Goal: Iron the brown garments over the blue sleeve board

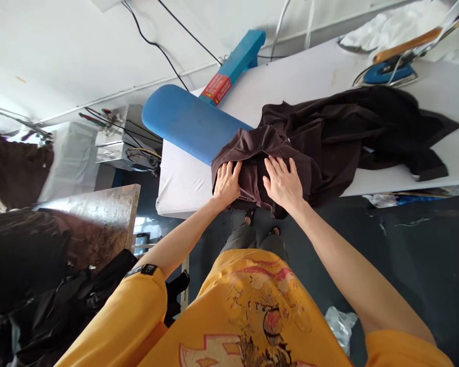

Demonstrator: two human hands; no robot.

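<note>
A dark brown garment lies bunched over the right end of a blue padded sleeve board, its far part trailing right across the white table. My left hand rests on the garment near its left edge, fingers stretched out. About a hand's width to the right, my right hand lies on the same cloth with its fingers spread and thumb apart. Neither hand grips anything. Between them a fold of the garment hangs over the table's front edge. What the cloth covers underneath is hidden.
An iron with a wooden handle stands at the back right of the white table, near white cloth. The board's blue arm bears a red label. Left are a wooden table, dark clothes and a metal box.
</note>
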